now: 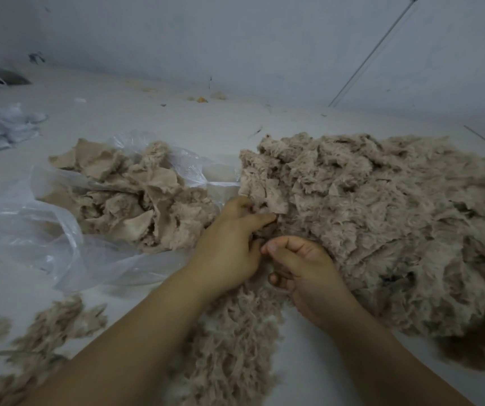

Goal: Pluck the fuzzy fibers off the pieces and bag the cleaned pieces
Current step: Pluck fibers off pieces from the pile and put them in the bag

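A big heap of fuzzy beige fabric pieces (pixel 382 218) covers the right half of the white table. My left hand (pixel 229 244) grips a fuzzy piece (pixel 267 197) at the heap's left edge, fingers curled into it. Just below and to its right, my right hand (pixel 302 271) is curled with thumb and fingers pinched together at the same piece; what they hold is hidden. A clear plastic bag (pixel 68 247) lies open at the left with cleaned pieces (pixel 136 197) piled on and in it. Plucked loose fibers (pixel 229 341) lie under my forearms.
More loose fluff (pixel 48 332) is scattered at the lower left. Crumpled white bags (pixel 4 127) lie at the far left edge. Small scraps (pixel 201 98) dot the table near the grey back wall. A thin rod (pixel 373 51) leans against the wall at the right.
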Action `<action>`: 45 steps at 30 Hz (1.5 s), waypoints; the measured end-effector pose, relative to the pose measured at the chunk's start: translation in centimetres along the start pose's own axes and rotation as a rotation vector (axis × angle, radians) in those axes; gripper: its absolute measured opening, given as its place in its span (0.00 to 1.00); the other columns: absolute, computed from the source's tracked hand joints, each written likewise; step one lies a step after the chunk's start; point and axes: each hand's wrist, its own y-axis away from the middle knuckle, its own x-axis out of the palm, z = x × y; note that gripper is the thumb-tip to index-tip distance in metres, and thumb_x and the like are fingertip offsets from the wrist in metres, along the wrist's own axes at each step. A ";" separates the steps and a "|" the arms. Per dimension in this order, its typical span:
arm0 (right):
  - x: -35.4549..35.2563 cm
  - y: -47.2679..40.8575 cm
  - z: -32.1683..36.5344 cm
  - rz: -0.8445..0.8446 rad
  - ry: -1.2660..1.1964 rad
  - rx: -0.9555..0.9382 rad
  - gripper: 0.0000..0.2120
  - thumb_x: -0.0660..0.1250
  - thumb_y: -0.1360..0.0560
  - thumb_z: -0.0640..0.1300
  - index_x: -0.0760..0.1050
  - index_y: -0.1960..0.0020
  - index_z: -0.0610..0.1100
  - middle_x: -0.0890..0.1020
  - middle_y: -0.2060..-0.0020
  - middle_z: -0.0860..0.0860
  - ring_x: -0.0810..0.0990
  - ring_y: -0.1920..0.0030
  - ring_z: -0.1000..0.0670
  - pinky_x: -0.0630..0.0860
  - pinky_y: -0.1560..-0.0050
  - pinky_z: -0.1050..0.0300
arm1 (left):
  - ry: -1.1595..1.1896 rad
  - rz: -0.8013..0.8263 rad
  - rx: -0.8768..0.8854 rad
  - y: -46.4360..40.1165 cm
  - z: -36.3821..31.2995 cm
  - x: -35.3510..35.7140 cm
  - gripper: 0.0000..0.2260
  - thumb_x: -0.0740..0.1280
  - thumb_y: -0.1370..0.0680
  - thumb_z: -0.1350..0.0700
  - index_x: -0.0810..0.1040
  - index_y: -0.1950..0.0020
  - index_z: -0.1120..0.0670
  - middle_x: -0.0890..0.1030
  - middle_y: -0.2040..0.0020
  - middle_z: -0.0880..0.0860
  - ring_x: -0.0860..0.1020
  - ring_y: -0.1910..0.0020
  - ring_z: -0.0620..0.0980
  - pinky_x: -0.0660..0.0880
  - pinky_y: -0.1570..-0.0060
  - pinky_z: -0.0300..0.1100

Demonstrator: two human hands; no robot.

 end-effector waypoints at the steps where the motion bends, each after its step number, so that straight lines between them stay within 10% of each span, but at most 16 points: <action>1: 0.0 0.0 0.0 -0.001 -0.019 0.002 0.17 0.64 0.20 0.38 0.82 0.64 0.47 0.74 0.77 0.57 0.73 0.75 0.60 0.74 0.71 0.64 | 0.066 0.014 0.010 -0.3 0.0 0.2 0.24 0.68 0.24 0.60 0.73 0.30 0.43 0.63 0.27 0.53 0.67 0.31 0.52 0.67 0.37 0.38; 6: 0.0 -0.2 -0.2 -0.003 -0.014 -0.002 0.18 0.63 0.19 0.39 0.82 0.65 0.48 0.70 0.78 0.56 0.70 0.76 0.60 0.73 0.71 0.64 | 0.296 0.158 -0.039 -0.5 0.0 1.0 0.28 0.60 0.22 0.69 0.67 0.25 0.49 0.59 0.23 0.48 0.54 0.28 0.37 0.46 0.41 0.15; 12: -0.2 -0.3 -0.4 -0.009 0.012 -0.004 0.18 0.63 0.19 0.39 0.83 0.65 0.49 0.67 0.78 0.54 0.67 0.76 0.58 0.74 0.70 0.63 | 0.369 -0.125 -0.192 -1.3 -0.3 -0.1 0.22 0.61 0.25 0.72 0.80 0.41 0.48 0.66 0.38 0.52 0.73 0.54 0.49 0.71 0.54 0.29; 17: -0.2 -0.4 -0.6 -0.012 0.021 -0.019 0.18 0.63 0.19 0.39 0.83 0.65 0.49 0.67 0.77 0.55 0.66 0.76 0.58 0.74 0.70 0.63 | 0.589 -0.004 -0.306 -1.5 -1.0 -0.4 0.22 0.60 0.23 0.73 0.77 0.35 0.54 0.75 0.44 0.55 0.75 0.44 0.65 0.76 0.52 0.44; 22: -0.3 -0.4 -0.6 -0.011 0.003 -0.031 0.16 0.63 0.19 0.42 0.83 0.63 0.48 0.67 0.76 0.54 0.67 0.75 0.58 0.74 0.70 0.62 | 0.800 -0.050 -0.334 -0.6 -1.0 -0.3 0.13 0.62 0.21 0.68 0.82 0.45 0.55 0.77 0.68 0.51 0.76 0.71 0.51 0.74 0.72 0.39; 27: 0.0 -0.5 -0.4 -0.025 -0.072 -0.022 0.14 0.64 0.21 0.48 0.83 0.63 0.52 0.68 0.75 0.54 0.67 0.75 0.58 0.73 0.70 0.62 | 0.819 -0.092 -0.230 0.1 -1.5 0.1 0.11 0.67 0.23 0.68 0.84 0.58 0.54 0.82 0.68 0.48 0.78 0.68 0.42 0.74 0.66 0.35; 32: 0.1 -0.3 -0.1 -0.050 -0.150 -0.004 0.14 0.69 0.32 0.56 0.78 0.65 0.45 0.70 0.77 0.52 0.71 0.76 0.56 0.74 0.72 0.61 | 0.978 0.071 -0.178 0.7 -1.6 -0.1 0.05 0.66 0.23 0.70 0.77 0.52 0.61 0.79 0.69 0.53 0.78 0.71 0.44 0.73 0.69 0.34; 36: 0.2 -0.4 0.0 -0.031 -0.103 -0.010 0.17 0.65 0.21 0.48 0.82 0.67 0.48 0.75 0.76 0.52 0.73 0.75 0.57 0.73 0.72 0.63 | 0.875 0.090 -0.158 0.8 -1.5 0.3 0.07 0.66 0.23 0.70 0.73 0.50 0.59 0.74 0.65 0.64 0.73 0.68 0.51 0.71 0.67 0.43; 45: 0.2 -0.2 0.2 -0.007 -0.095 -0.023 0.18 0.64 0.20 0.40 0.84 0.66 0.48 0.80 0.71 0.49 0.75 0.72 0.57 0.74 0.71 0.64 | 0.714 0.075 -0.145 0.8 -1.2 0.2 0.16 0.60 0.18 0.64 0.76 0.35 0.49 0.83 0.63 0.53 0.78 0.66 0.59 0.76 0.64 0.50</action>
